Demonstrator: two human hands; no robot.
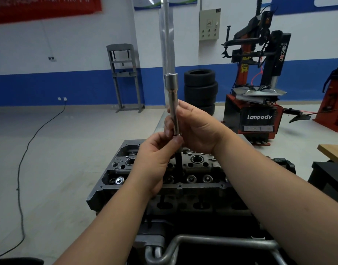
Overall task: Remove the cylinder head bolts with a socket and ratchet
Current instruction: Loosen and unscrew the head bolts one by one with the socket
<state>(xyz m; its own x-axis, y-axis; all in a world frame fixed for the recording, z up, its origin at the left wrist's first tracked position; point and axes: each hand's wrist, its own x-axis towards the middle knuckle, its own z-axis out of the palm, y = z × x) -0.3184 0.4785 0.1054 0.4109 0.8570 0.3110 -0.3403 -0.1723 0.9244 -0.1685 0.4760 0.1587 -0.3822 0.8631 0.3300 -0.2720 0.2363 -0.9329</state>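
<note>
Workshop floor and blue-banded wall behind, cylinder head low in front of you, both your hands raised above it.

Your right hand has its grip closed around the lower part of a long silver socket, held upright, its wider end on top joined to a blurred silver bar that runs up out of view. Your left hand pinches a dark bolt just below the socket's lower end; the bolt's shank hangs down in front of the cylinder head. Whether the bolt's head sits inside the socket, you cannot tell. Behind you see stacked tyres, a grey press frame and a red tyre changer. A black cable trails across the floor.
</note>
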